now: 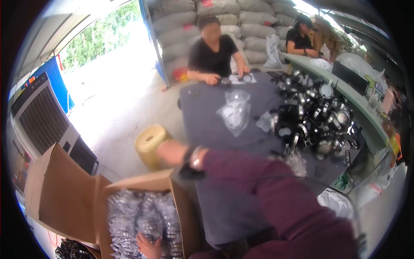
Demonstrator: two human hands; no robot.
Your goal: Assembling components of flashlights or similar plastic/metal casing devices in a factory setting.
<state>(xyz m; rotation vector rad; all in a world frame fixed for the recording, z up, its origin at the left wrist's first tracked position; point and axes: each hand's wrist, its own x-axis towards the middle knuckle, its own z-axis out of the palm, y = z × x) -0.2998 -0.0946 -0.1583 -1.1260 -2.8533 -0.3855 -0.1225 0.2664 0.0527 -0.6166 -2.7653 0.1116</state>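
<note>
Maroon sleeve [286,200], R hand [169,153] blurred, can't tell grip; L hand [149,248] spread on crinkly plastic bags [148,219].

Shed-like space, wide opening [123,52] at left, daylight pouring in, glare bleaching the nearby floor [120,114]; green foliage [97,36] beyond. Pale sloped roof [48,28] above. Blue corrugated panel [63,86] near a tall grey-and-dark air cooler [43,117]. Rear: pale sacks [256,32] stacked high. Yellow round stool [148,144] beside dark-clothed table [200,116]. Long greenish counter [315,68] along right; brown cartons [319,39] behind, dimmer there.
</note>
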